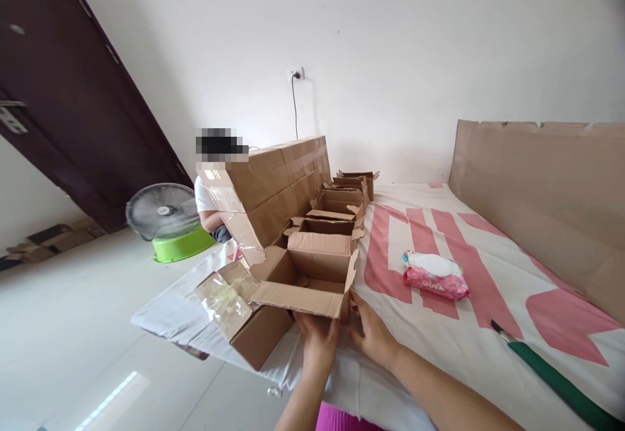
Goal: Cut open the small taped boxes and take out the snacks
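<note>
An open cardboard box [317, 271] stands at the near end of a row, its flaps folded outward and its inside bare. My left hand [316, 346] grips its near side, the fingers partly hidden under the front flap. At the box's right near corner, my right hand [374, 336] holds the side with thumb and fingers. A taped cardboard box [258, 333] lies to the left, against the open one. Behind it, more open boxes [336, 203] run toward the wall.
Stacked taped boxes [273, 190] form a wall at left, with a person [208, 206] behind. A wipes pack [434, 275] and a green-handled knife [551, 372] lie on the cloth-covered table. A cardboard sheet [537, 190] stands right. A fan [166, 213] is on the floor.
</note>
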Available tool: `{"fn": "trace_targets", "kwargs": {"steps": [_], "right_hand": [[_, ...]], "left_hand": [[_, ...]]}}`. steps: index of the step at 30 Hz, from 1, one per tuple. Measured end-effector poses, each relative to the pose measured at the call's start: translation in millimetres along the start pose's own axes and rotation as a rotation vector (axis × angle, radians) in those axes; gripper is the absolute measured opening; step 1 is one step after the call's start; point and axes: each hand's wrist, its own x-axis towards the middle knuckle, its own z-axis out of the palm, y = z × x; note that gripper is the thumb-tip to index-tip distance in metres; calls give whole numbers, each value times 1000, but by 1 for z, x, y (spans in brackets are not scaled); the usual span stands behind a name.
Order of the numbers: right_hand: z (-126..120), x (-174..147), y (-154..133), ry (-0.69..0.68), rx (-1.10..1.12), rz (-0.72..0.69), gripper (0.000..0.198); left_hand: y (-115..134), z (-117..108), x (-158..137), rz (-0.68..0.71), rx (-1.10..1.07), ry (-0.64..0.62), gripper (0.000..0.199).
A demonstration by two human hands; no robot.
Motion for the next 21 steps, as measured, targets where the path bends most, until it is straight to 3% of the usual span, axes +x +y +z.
{"fn": "trace_targets", "kwargs": {"steps": [8,21], "right_hand": [[-6,-9,16,83,35,117,67],[-10,-6,12,54,13,153,54]], "left_hand": [[-5,25,31,80,-10,52,95],[-2,69,98,80,3,56,104]]}}
